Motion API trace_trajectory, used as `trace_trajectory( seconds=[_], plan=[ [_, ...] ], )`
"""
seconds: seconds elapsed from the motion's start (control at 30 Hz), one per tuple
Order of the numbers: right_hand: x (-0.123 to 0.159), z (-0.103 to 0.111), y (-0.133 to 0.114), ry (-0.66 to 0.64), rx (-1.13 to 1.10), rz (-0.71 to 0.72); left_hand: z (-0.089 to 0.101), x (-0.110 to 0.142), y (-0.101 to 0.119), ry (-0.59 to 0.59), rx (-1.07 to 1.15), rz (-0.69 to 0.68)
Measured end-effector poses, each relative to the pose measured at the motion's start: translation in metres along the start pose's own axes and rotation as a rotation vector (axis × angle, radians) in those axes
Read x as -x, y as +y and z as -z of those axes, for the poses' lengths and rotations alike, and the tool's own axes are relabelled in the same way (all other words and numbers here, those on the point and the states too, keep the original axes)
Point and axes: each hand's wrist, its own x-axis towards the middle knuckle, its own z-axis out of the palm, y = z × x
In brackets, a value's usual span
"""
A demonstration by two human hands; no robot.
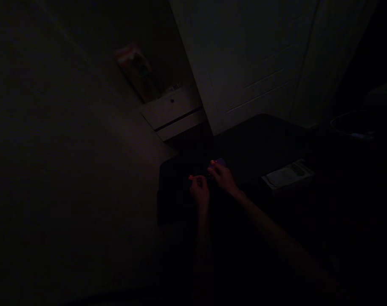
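Note:
The room is very dark. My left hand [200,193] is closed in a pinch over a dark table [260,140], with a small red glow [190,177] at its fingertips. Just right of it, my right hand [224,177] is closed too, its fingers against a small purplish object [221,162]. Another reddish glow shows at the right fingertips. The two hands are close together but apart. What either hand grips is too dark to name.
A booklet or flat packet [287,175] lies right of my hands. Beyond the table stand a light drawer unit [177,108] with a reddish box [136,63] on it, and a pale panelled door [250,63]. A wall [85,148] fills the left. A thin pale loop [355,135] shows far right.

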Motion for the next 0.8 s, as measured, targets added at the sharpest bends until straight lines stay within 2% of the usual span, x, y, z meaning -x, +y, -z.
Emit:
trace_trajectory(
  seconds=[0.3, 0.53, 0.8],
  plan=[
    [0.0002, -0.0019, 0.0041, -0.092, -0.014, -0.031, 0.0002, -0.0008, 0.0004, 0.001, 0.006, -0.001],
    [-0.0022, -0.0025, 0.0048, -0.054, 0.055, 0.042, 0.0001, -0.0018, -0.0018, -0.001, -0.005, -0.013],
    [-0.0002, -0.0012, 0.0009, -0.077, 0.059, -0.005, -0.0003, -0.0021, -0.0055, 0.001, -0.006, -0.021]
  ],
)
